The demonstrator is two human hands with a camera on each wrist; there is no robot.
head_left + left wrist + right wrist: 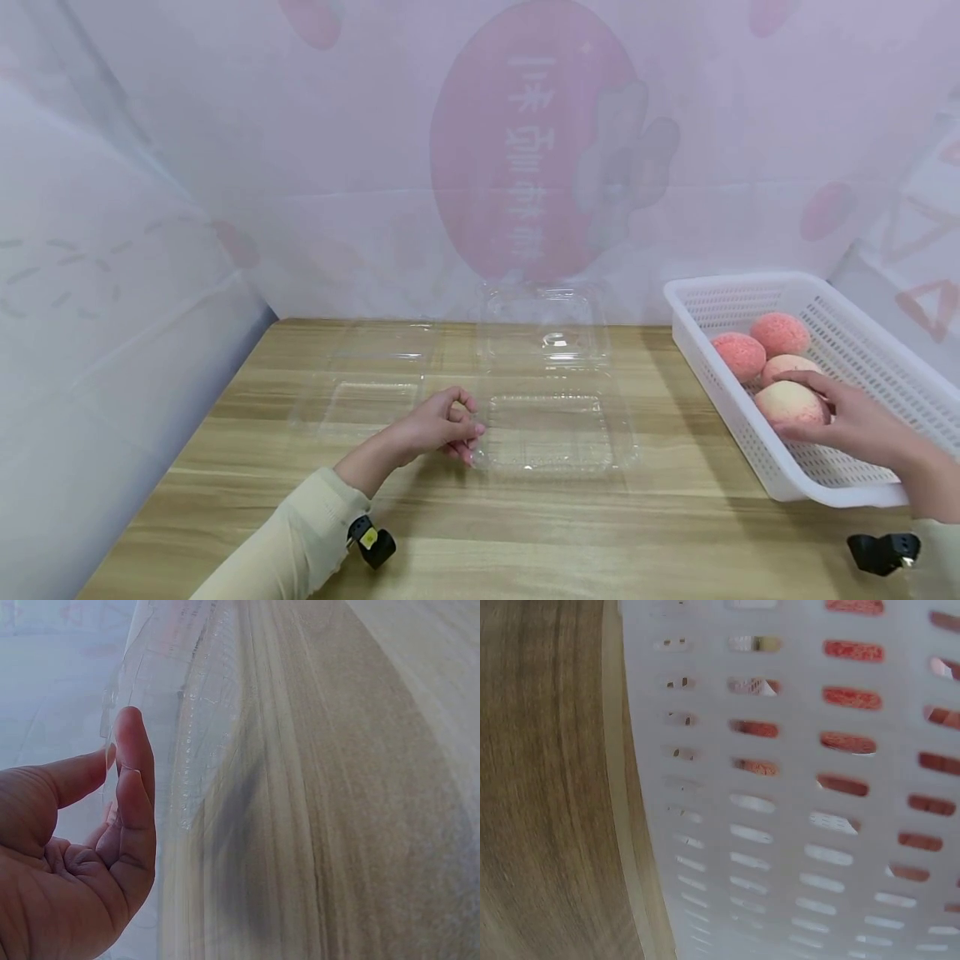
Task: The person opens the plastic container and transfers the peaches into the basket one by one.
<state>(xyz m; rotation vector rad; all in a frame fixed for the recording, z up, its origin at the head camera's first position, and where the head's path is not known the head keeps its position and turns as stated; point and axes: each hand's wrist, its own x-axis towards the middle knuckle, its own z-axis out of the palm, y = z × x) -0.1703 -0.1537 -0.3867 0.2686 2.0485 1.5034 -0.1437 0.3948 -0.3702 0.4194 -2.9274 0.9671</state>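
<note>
In the head view, an opened clear plastic clamshell box point(555, 454) lies mid-table, its lid folded back toward the wall. My left hand point(441, 427) pinches the box's left rim between thumb and fingers; the left wrist view shows the thin clear edge point(111, 761) between them. At the right, my right hand point(862, 421) reaches into a white basket point(720, 408) and grips a round cream-and-pink bun point(791, 403) from above. Behind that bun are another pale one point(790, 364) and two pink buns point(738, 357). Only the basket's slotted wall point(780, 825) shows in the right wrist view, hiding the hand.
A second opened clear box point(371, 400) lies left of the first, behind my left forearm. All of it stands on a wood-grain table point(525, 533). A printed pink-and-white backdrop point(360, 167) rises along the table's far edge, with white side panels.
</note>
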